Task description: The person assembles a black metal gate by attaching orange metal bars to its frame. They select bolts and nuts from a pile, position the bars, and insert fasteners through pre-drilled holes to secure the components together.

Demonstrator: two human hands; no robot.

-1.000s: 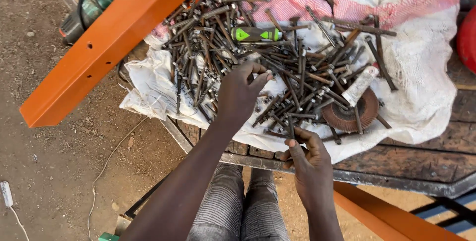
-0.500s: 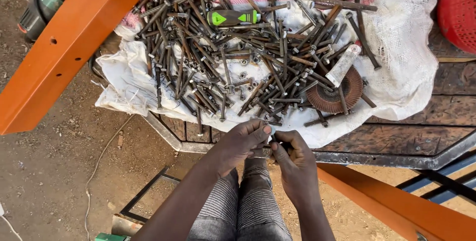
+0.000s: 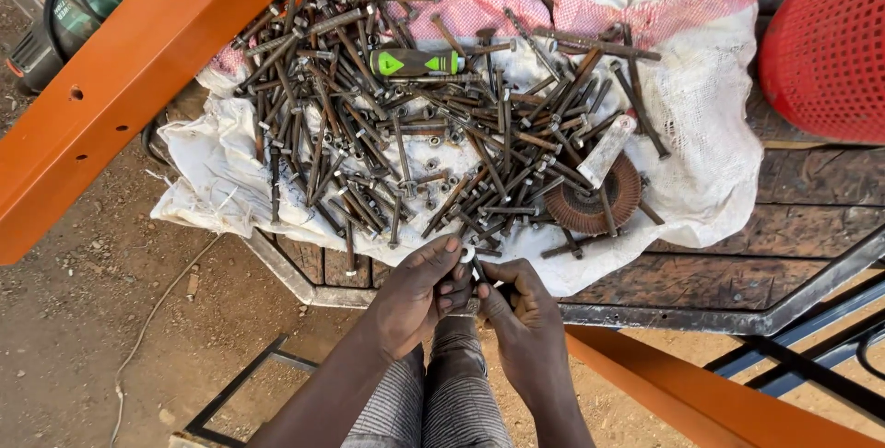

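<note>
My left hand (image 3: 415, 296) and my right hand (image 3: 521, 314) meet just below the front edge of a white sack cloth (image 3: 687, 181). Together they pinch a long dark bolt (image 3: 477, 273) with a small nut or washer at its top, fingertips of both hands on it. A big heap of rusty bolts and nuts (image 3: 415, 144) lies on the cloth right above my hands. In the heap sit a green-and-black tool handle (image 3: 415, 63) and a round brown flap disc (image 3: 595, 199).
An orange steel beam (image 3: 129, 70) slants across the upper left, another orange beam (image 3: 701, 393) at lower right. A red mesh basket (image 3: 825, 42) is at the top right. The cloth rests on a dark wooden platform with a metal frame (image 3: 737, 319). A power tool (image 3: 55, 24) lies top left.
My left hand left the bolt heap and came down to my right hand; both now hold one bolt. The view shifted slightly, showing more of the red basket.
</note>
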